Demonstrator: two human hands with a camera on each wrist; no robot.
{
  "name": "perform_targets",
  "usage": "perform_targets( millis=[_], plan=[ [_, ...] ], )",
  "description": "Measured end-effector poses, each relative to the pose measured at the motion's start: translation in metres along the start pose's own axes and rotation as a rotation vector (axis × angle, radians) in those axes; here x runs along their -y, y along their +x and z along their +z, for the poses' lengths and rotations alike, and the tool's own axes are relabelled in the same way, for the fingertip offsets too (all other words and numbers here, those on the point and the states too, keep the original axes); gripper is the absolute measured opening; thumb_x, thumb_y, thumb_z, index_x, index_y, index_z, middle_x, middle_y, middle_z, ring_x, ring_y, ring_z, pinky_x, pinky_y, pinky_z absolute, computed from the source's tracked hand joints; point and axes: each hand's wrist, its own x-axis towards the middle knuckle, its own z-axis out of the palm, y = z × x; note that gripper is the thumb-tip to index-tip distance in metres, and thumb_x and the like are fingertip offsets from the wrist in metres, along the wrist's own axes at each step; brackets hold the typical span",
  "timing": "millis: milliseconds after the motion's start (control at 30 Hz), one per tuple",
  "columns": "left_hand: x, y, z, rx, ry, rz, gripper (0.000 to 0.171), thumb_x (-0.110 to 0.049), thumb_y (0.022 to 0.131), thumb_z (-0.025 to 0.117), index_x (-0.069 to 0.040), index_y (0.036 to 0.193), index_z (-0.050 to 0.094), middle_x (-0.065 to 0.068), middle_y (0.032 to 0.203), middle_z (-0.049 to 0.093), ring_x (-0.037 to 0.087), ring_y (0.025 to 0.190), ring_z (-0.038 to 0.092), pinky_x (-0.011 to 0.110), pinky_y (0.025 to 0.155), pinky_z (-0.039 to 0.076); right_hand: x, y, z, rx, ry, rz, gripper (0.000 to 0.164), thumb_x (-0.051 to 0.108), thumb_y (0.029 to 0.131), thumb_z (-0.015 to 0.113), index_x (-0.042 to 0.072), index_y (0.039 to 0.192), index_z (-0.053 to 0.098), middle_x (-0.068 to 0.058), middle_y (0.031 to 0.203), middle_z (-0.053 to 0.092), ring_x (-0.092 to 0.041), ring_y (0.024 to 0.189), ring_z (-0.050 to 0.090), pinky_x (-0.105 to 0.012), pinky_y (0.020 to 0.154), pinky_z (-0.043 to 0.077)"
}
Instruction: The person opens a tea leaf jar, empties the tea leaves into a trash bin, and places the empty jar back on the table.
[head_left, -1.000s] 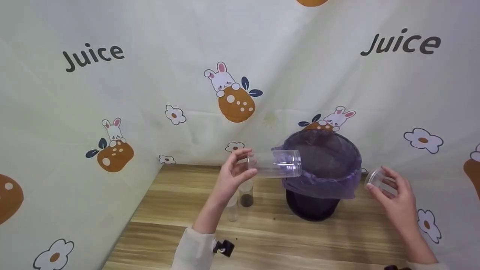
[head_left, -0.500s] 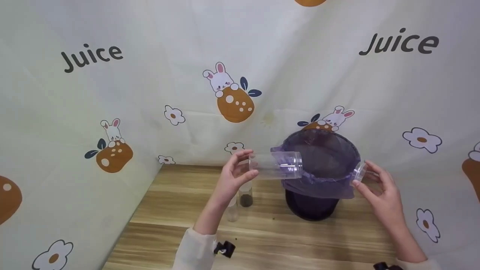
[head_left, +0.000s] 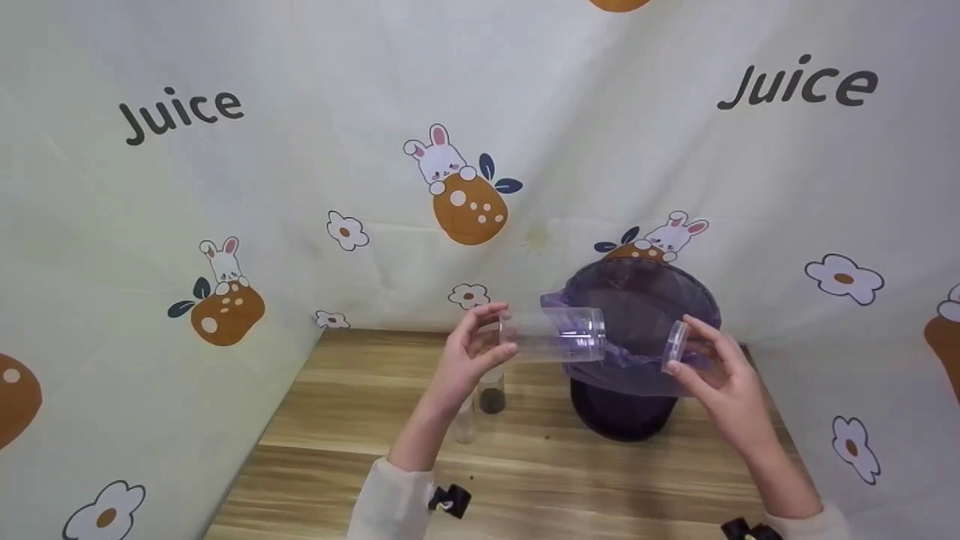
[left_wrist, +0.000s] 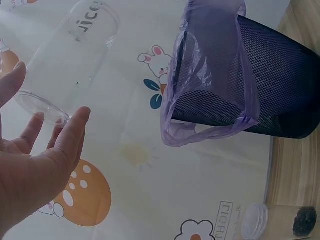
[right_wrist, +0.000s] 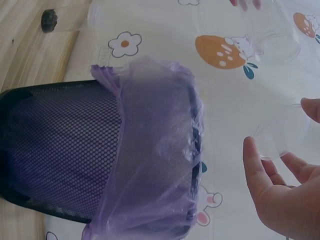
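My left hand grips a clear plastic jar round its base. The jar lies sideways in the air, its open mouth toward the right, in front of the bin's left rim. A tiny dark speck shows on it in the left wrist view, where thumb and fingers cup the bottom. Opposite the mouth, my right hand pinches a clear round lid by its edge, held on end. A gap separates lid and jar. In the right wrist view the lid sits between thumb and fingertips.
Below both hands stands a dark mesh bin lined with a purple bag. Left of it on the wooden table are a jar with dark contents and another clear container. Printed cloth hangs behind.
My right hand has brought the lid leftward, from the bin's right side to over its rim, closer to the jar. The left hand and jar have barely moved.
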Motion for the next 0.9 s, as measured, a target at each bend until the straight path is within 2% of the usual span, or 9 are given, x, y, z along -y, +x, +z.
perform_targets(
  millis=[167,333,567,733,900],
  plan=[
    [0.003,0.0,0.001,0.015,0.008,0.01,0.06,-0.006,0.089,0.071,-0.003,0.142,0.044,0.022,0.142,0.046,0.029,0.126,0.055,0.033,0.098,0.053,0.002,0.0,0.01,0.044,0.066,-0.035,0.058,-0.014,0.086,0.065,-0.007,0.142,0.047,0.002,0.125,0.055,-0.005,0.112,0.059,-0.016,0.084,0.056],
    [0.005,0.0,0.001,0.02,0.014,0.016,0.059,-0.008,0.088,0.072,-0.001,0.141,0.045,0.021,0.142,0.047,0.026,0.125,0.053,0.031,0.099,0.051,0.006,0.0,0.019,0.089,0.074,-0.016,0.058,-0.011,0.087,0.066,-0.003,0.142,0.048,0.002,0.127,0.056,-0.006,0.113,0.06,-0.018,0.086,0.057],
    [0.007,-0.002,0.001,0.048,0.016,0.003,0.059,-0.011,0.089,0.072,-0.001,0.141,0.045,0.024,0.144,0.045,0.034,0.129,0.051,0.033,0.099,0.052,0.006,-0.003,0.027,0.146,0.103,0.009,0.059,-0.011,0.086,0.067,-0.003,0.142,0.048,0.004,0.132,0.057,-0.006,0.112,0.062,-0.021,0.085,0.058],
    [0.007,-0.002,0.002,0.073,0.011,-0.02,0.06,-0.009,0.089,0.071,-0.001,0.141,0.044,0.025,0.146,0.044,0.041,0.132,0.048,0.034,0.1,0.053,0.01,-0.004,0.032,0.175,0.11,0.019,0.06,-0.012,0.085,0.068,-0.003,0.142,0.048,0.0,0.132,0.058,-0.008,0.112,0.063,-0.022,0.085,0.058],
    [0.008,-0.002,0.003,0.093,0.013,-0.034,0.059,-0.008,0.089,0.071,-0.001,0.142,0.044,0.023,0.145,0.046,0.041,0.13,0.049,0.034,0.099,0.054,0.01,-0.006,0.034,0.218,0.095,0.01,0.062,-0.009,0.086,0.069,0.002,0.143,0.048,0.001,0.133,0.056,-0.009,0.113,0.064,-0.023,0.084,0.059]
  ],
)
